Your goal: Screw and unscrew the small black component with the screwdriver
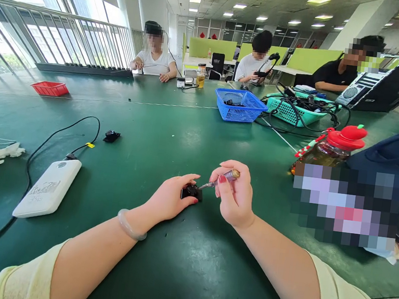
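Observation:
My left hand (175,192) grips a small black part (190,193) between thumb and fingers, down at the green tabletop. In my right hand (234,190) is a screwdriver (231,175) with a clear handle and a brownish end. Its metal shaft slants down to the left, and the tip meets or nearly meets the black part; exact contact is too small to tell. Another small black piece (111,136) lies farther off to the left, beside a looped black cable.
A white power bank (48,189) with a black cable lies left. Beyond are a red tray (50,88), a blue basket (239,107) and a green basket (291,111) of cables. A red-lidded bottle (330,148) and dark bag (394,159) stand right. Several people sit across the table.

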### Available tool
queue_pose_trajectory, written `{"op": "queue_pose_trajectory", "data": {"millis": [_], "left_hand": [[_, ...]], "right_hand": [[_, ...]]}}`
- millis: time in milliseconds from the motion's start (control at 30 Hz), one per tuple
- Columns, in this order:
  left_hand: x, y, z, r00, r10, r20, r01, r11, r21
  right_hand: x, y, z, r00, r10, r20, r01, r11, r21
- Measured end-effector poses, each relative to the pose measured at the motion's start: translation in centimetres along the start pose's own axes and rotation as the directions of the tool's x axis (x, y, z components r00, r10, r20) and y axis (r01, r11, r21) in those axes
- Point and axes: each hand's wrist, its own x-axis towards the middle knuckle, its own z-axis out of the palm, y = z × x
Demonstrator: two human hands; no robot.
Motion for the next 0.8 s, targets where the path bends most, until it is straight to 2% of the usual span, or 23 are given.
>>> {"op": "queue_pose_trajectory", "data": {"millis": [133, 267, 500, 633, 800], "left_hand": [[-0.1, 0.6, -0.1, 1.0, 0.012, 0.016, -0.013, 0.999, 0.05], [-0.2, 1.0, 0.0, 0.999, 0.04, 0.012, -0.041, 0.995, 0.087], [-0.1, 0.7, 0.1, 0.997, 0.073, 0.001, -0.073, 0.992, 0.103], [-0.2, 0.8, 0.1, 0.997, 0.078, -0.006, -0.077, 0.991, 0.112], [-0.5, 0.9, 0.0, 0.993, 0.117, -0.016, -0.116, 0.992, 0.047]], "right_hand": [[0.3, -0.2, 0.2, 0.997, 0.046, 0.054, -0.045, 0.999, -0.018], [1.1, -0.8, 0.4, 0.978, 0.103, 0.183, -0.093, 0.994, -0.061], [2.4, -1.3, 0.8, 0.945, 0.091, 0.314, -0.057, 0.992, -0.116], [1.8, -0.5, 0.7, 0.96, 0.082, 0.267, -0.07, 0.996, -0.054], [0.6, 0.1, 0.3, 0.987, 0.016, 0.163, -0.019, 1.0, 0.018]]}}
